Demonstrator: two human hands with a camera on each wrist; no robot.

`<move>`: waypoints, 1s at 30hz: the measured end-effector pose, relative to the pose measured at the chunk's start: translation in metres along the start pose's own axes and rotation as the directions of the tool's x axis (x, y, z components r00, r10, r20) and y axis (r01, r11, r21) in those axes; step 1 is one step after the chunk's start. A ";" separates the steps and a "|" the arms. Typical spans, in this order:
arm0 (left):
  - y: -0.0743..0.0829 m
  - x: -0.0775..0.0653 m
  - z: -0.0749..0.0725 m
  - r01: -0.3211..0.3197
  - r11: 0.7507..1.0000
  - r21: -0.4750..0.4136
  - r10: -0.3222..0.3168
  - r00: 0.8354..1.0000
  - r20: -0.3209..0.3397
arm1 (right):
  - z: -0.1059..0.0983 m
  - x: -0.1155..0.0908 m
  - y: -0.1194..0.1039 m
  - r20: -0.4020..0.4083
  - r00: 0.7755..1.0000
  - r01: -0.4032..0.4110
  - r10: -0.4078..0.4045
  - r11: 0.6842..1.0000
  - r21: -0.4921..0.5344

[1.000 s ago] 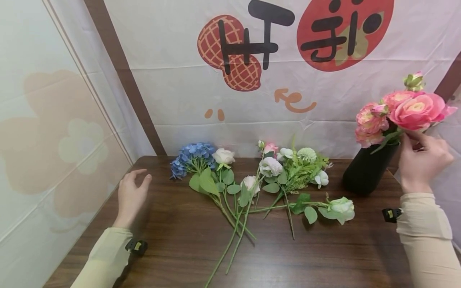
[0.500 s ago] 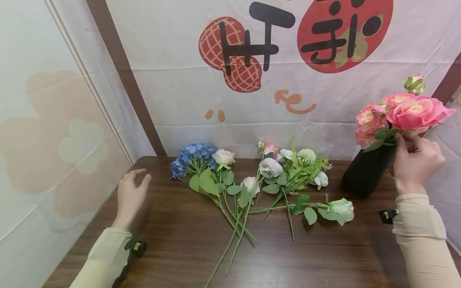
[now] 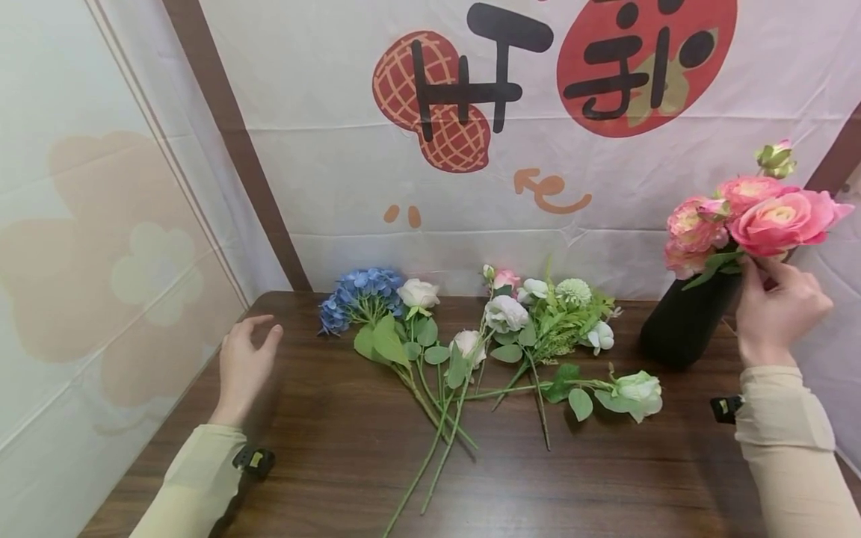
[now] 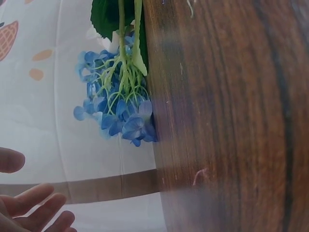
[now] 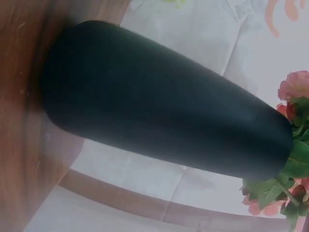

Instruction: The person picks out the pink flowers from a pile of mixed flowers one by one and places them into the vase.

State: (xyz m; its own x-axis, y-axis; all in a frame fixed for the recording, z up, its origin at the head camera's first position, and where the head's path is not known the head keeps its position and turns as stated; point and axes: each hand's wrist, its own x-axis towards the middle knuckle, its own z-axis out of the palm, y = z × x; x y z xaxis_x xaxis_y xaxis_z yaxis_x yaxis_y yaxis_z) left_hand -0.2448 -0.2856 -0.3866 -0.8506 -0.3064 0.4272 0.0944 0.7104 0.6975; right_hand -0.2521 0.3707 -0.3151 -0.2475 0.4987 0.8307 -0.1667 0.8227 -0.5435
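At the table's back right stands a black vase (image 3: 689, 321) bearing pink flowers (image 3: 696, 228). Just beneath a large pink rose (image 3: 780, 220), my right hand (image 3: 783, 310) pinches at its stem by the vase mouth; the fingertips are partly hidden. The right wrist view shows the vase (image 5: 164, 101) with green leaves and pink blooms at its mouth, but no hand. My left hand (image 3: 247, 366) is held over the table's left side, fingers loosely bent and holding nothing. Its fingers (image 4: 36, 203) also appear in the left wrist view, apart from a blue hydrangea (image 4: 118, 96).
Mid-table lie loose artificial flowers: the blue hydrangea (image 3: 366, 295), white roses (image 3: 506, 314), a green sprig (image 3: 561, 317) and a pale green rose (image 3: 637, 392). Their stems cross toward the front of the wooden table (image 3: 572, 486). A printed cloth (image 3: 323, 172) hangs behind.
My right hand has shifted slightly left, and the large pink rose sits slightly lower over the vase. Leaves at the vase mouth have changed position. My left hand stays in place.
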 end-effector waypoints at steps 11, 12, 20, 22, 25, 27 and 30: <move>0.001 0.000 -0.001 0.001 1.000 -0.003 -0.001 1.000 0.005 | -0.003 0.002 0.005 0.030 0.997 -0.072 0.072 0.997 0.002; 0.001 -0.001 -0.001 0.001 1.000 -0.004 -0.001 1.000 0.005 | -0.003 0.002 0.006 0.034 0.997 -0.070 0.070 0.998 -0.004; 0.001 -0.001 0.005 -0.018 1.000 0.001 0.018 1.000 0.002 | -0.006 0.000 0.005 0.050 0.994 -0.099 0.099 0.995 -0.009; 0.002 -0.001 0.007 -0.023 1.000 -0.005 0.023 1.000 0.005 | -0.007 0.000 0.005 0.049 0.994 -0.093 0.094 0.995 -0.022; 0.006 0.001 0.012 -0.041 0.999 -0.019 0.041 0.999 0.008 | -0.006 0.000 0.006 0.045 0.995 -0.091 0.092 0.995 -0.038; 0.010 0.002 0.016 -0.052 0.998 -0.028 0.052 0.999 0.010 | -0.007 -0.002 0.005 0.047 0.995 -0.090 0.093 0.995 -0.049; 0.018 0.004 0.022 -0.066 0.997 -0.046 0.067 0.998 0.011 | -0.008 -0.006 0.002 0.036 0.995 -0.091 0.093 0.995 -0.035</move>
State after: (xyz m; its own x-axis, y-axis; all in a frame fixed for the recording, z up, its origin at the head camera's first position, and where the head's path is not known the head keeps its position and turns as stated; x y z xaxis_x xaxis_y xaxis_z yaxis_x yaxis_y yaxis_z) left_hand -0.2577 -0.2601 -0.3850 -0.8480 -0.2513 0.4667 0.1742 0.6994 0.6932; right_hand -0.2434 0.3717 -0.3206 -0.2961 0.5625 0.7720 -0.1103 0.7827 -0.6126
